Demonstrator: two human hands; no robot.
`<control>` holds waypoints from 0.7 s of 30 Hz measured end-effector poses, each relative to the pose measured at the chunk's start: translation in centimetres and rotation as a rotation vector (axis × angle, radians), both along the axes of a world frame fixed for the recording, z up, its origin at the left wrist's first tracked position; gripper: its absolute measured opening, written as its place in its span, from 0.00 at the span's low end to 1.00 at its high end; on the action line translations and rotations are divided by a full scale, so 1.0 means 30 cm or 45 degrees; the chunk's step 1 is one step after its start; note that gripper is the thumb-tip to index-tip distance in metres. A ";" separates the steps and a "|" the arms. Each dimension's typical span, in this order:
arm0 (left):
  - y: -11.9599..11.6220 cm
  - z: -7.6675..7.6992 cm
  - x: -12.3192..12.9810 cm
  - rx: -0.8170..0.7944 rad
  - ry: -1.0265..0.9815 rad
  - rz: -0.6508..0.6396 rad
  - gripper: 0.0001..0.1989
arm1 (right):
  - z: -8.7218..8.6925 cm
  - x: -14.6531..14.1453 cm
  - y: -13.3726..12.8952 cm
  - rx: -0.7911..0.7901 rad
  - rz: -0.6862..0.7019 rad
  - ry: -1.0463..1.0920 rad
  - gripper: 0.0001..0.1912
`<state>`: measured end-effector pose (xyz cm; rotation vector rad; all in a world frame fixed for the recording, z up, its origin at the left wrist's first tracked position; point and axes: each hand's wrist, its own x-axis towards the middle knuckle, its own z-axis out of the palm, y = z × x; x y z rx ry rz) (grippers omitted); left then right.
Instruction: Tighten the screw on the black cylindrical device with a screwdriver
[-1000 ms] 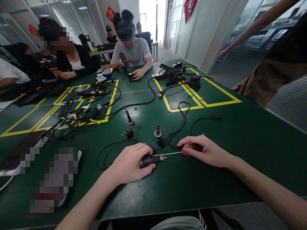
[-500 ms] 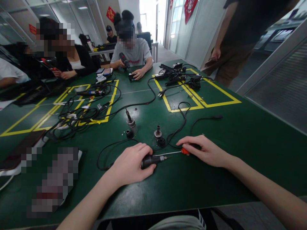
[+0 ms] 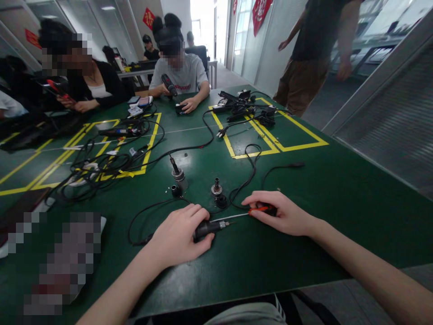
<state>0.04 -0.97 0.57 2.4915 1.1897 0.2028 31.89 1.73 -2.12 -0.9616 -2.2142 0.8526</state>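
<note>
We are keeping to the tabletop's near edge side, around its middle, where the black cylindrical tool with a silver collar and thin metal tip is lying, its tip pointing right. Our left hand is closing over its body, thumb and fingers on opposite sides. Our right hand is gripping the red-and-black handle of a slim screwdriver, whose pale shaft is reaching toward the tool; whether they are touching, we cannot tell. Our hands are staying well apart.

Just beyond the tool, a silver metal cylinder with a dark spindle is standing upright beside a small black cup-shaped part. To its right, a round metal piece with an upright stem is standing beside a black ring. Tangled black cables are lying toward the left on the green tabletop. Across from us, a person in a grey T-shirt is holding a black power drill.
</note>
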 end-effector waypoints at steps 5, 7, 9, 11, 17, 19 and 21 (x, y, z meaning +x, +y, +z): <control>0.013 0.002 0.006 -0.014 0.009 -0.001 0.05 | -0.005 0.002 0.002 -0.017 -0.039 -0.085 0.19; 0.018 0.003 0.006 -0.040 -0.016 0.004 0.06 | -0.003 0.002 0.002 -0.010 -0.047 -0.082 0.18; 0.026 0.005 0.005 -0.082 -0.070 0.026 0.07 | 0.000 0.000 0.001 -0.011 -0.035 -0.046 0.15; 0.036 0.007 0.003 -0.132 -0.142 0.045 0.08 | 0.003 -0.001 0.001 -0.013 -0.023 -0.007 0.14; 0.069 0.008 0.005 -0.255 -0.244 0.047 0.11 | 0.010 0.000 0.002 0.034 -0.036 -0.001 0.12; 0.080 0.008 0.007 -0.283 -0.248 0.049 0.11 | 0.009 0.002 0.005 0.040 -0.037 -0.017 0.12; 0.093 0.011 0.008 -0.338 -0.257 0.050 0.12 | 0.007 0.004 0.009 0.041 -0.053 -0.035 0.14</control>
